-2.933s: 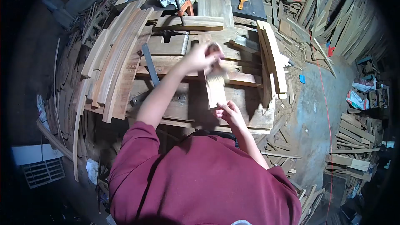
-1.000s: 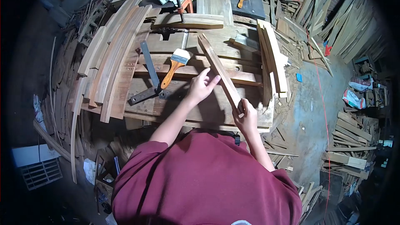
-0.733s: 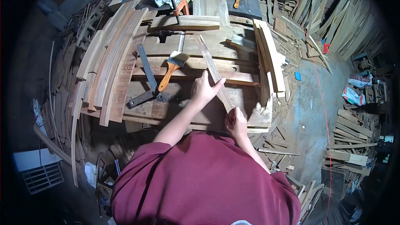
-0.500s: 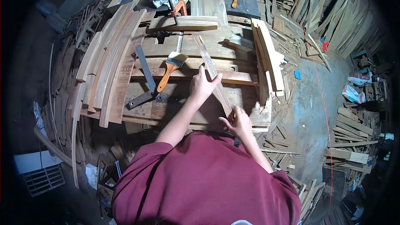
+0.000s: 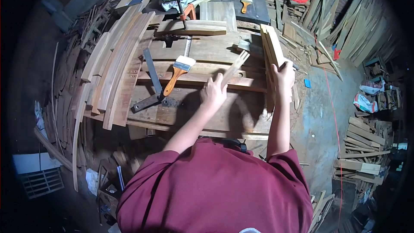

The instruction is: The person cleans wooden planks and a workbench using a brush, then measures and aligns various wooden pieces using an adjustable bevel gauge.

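Two hands are at work over the wooden tabletop (image 5: 172, 114), and one wooden strip (image 5: 235, 68) is held by the left hand (image 5: 214, 94). This hand is closed around the strip's near end, with thumb and fingers on it, so the left hand is clearly the nearer one. From there the strip's long axis runs forward and slants to the right, and its far end, which looks notched, points out between the two hands, farther forward than either. The free length appears raised at an angle over a reddish wooden rail (image 5: 252, 84), though whether it touches the rail cannot be told. The right hand (image 5: 283, 78) is off to the right and a little farther forward than the left, apart from the held strip. Its fingers are partly curled over the pale lengths of wood (image 5: 273, 45) along the right side, which run mostly straight away from it; how firmly it grips them cannot be made out. The pale wood and the held strip therefore do not line up: the strip leans toward them. To the left of the left hand is a flat paintbrush (image 5: 174, 80) with its bristles pointing forward, and beyond its handle a dark metal square (image 5: 152, 72).
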`<state>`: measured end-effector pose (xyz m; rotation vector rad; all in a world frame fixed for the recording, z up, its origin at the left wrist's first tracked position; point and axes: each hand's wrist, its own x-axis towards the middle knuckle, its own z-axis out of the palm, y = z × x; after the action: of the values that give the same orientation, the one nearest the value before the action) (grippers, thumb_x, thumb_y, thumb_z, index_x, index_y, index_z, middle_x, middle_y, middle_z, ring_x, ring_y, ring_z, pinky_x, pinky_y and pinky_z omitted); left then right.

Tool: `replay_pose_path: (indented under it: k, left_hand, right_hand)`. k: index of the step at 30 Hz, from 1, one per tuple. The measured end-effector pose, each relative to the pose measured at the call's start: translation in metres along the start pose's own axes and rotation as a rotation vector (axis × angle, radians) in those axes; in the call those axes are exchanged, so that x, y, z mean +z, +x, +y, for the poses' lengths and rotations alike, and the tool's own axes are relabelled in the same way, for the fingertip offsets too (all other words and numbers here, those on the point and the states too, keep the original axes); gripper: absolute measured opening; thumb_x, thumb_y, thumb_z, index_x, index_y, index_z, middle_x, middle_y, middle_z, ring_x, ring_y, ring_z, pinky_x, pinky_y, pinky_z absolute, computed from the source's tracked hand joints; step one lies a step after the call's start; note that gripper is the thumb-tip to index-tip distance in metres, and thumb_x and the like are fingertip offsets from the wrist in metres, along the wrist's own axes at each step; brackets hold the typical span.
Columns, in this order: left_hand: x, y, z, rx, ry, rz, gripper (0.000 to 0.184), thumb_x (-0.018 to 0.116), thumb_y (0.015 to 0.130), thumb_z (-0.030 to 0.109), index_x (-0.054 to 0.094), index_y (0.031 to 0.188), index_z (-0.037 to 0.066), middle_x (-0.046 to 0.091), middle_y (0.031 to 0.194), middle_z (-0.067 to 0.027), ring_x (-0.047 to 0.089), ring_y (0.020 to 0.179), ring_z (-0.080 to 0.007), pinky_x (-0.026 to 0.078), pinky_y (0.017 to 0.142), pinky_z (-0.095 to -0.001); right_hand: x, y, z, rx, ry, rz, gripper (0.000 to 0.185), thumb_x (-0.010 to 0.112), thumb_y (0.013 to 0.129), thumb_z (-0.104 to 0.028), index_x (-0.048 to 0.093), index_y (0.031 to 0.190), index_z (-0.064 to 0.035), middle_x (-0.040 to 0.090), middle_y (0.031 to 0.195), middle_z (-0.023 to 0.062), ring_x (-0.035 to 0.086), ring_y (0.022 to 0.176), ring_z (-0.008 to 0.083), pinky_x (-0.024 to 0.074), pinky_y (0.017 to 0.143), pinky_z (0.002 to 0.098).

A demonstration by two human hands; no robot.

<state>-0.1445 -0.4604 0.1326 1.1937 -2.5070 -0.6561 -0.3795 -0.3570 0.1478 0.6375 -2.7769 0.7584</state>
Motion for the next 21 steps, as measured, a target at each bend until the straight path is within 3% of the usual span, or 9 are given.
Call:
replay_pose_path:
  k: [2,6,10,12,13,16,18,19,21]
  left_hand:
    - [0.001,-0.002,-0.006,0.046,-0.052,0.034,0.040,0.064,0.078,0.026,0.048,0.112,0.009,0.057,0.088,-0.0219,0.061,0.078,-0.0411,0.050,0.064,-0.0488]
    - [-0.005,-0.001,-0.021,0.130,-0.079,0.026,0.036,0.065,0.077,0.025,0.051,0.105,0.008,0.060,0.081,-0.0213,0.061,0.074,-0.0396,0.050,0.064,-0.0474]
    - [-0.012,-0.001,-0.037,0.184,-0.077,-0.012,0.039,0.066,0.076,0.028,0.052,0.106,0.008,0.061,0.083,-0.0201,0.061,0.076,-0.0387,0.050,0.065,-0.0475]
    - [-0.024,-0.004,-0.044,0.206,-0.049,-0.047,0.038,0.066,0.076,0.027,0.053,0.108,0.010,0.062,0.085,-0.0181,0.061,0.078,-0.0378,0.050,0.066,-0.0468]
    - [-0.031,-0.006,-0.047,0.244,-0.033,-0.046,0.038,0.068,0.075,0.025,0.054,0.108,0.012,0.061,0.087,-0.0155,0.061,0.080,-0.0371,0.050,0.067,-0.0460]
    - [-0.039,-0.006,-0.067,0.340,0.026,-0.077,0.039,0.072,0.069,0.021,0.056,0.104,0.012,0.059,0.088,-0.0136,0.061,0.079,-0.0355,0.051,0.068,-0.0440]
    - [-0.049,-0.006,-0.071,0.340,0.095,-0.135,0.041,0.072,0.067,0.018,0.056,0.105,0.013,0.060,0.088,-0.0139,0.061,0.079,-0.0354,0.051,0.068,-0.0435]
    - [-0.048,-0.006,-0.076,0.330,0.089,-0.119,0.039,0.071,0.068,0.020,0.057,0.105,0.014,0.060,0.087,-0.0140,0.061,0.080,-0.0348,0.051,0.068,-0.0436]
    - [-0.051,-0.004,-0.072,0.299,0.126,-0.151,0.031,0.064,0.076,0.036,0.057,0.100,0.018,0.060,0.084,-0.0125,0.061,0.079,-0.0335,0.050,0.066,-0.0432]
  right_hand:
    - [-0.006,0.002,-0.008,0.093,-0.045,-0.011,0.048,0.071,0.071,-0.044,0.053,0.093,-0.0046,0.062,0.087,0.0174,0.061,0.083,0.0354,0.0485,0.072,0.0436]
    - [0.002,0.008,-0.007,0.018,-0.189,0.034,0.046,0.066,0.074,-0.049,0.057,0.083,-0.0049,0.063,0.083,0.0175,0.063,0.077,0.0354,0.0493,0.068,0.0438]
    - [-0.005,0.006,-0.008,0.043,-0.170,-0.001,0.052,0.065,0.074,-0.052,0.057,0.087,-0.0023,0.063,0.086,0.0193,0.062,0.082,0.0355,0.0499,0.070,0.0415]
    - [-0.008,0.002,-0.003,-0.003,0.021,0.003,0.050,0.064,0.075,-0.052,0.057,0.082,-0.0028,0.063,0.082,0.0194,0.062,0.079,0.0364,0.0494,0.070,0.0399]
    - [-0.011,-0.002,-0.005,-0.058,0.094,0.066,0.042,0.067,0.077,-0.043,0.058,0.084,-0.0024,0.062,0.073,0.0173,0.063,0.068,0.0310,0.0492,0.063,0.0387]
    - [-0.015,-0.010,-0.013,-0.107,0.773,0.067,0.030,0.066,0.084,-0.028,0.058,0.087,0.0004,0.059,0.070,0.0047,0.053,0.064,0.0087,0.0443,0.060,0.0239]
    - [-0.022,-0.012,-0.027,-0.131,1.087,0.002,0.020,0.058,0.090,-0.022,0.055,0.095,-0.0027,0.059,0.079,0.0027,0.052,0.068,0.0069,0.0436,0.063,0.0209]
    - [-0.024,-0.009,-0.029,-0.125,1.105,-0.062,0.023,0.053,0.093,-0.025,0.053,0.097,-0.0029,0.060,0.083,0.0048,0.053,0.071,0.0069,0.0439,0.067,0.0211]
    - [-0.049,-0.015,-0.051,0.004,1.394,-0.289,0.032,0.045,0.096,-0.033,0.054,0.100,-0.0027,0.057,0.077,0.0028,0.053,0.068,0.0082,0.0434,0.061,0.0219]
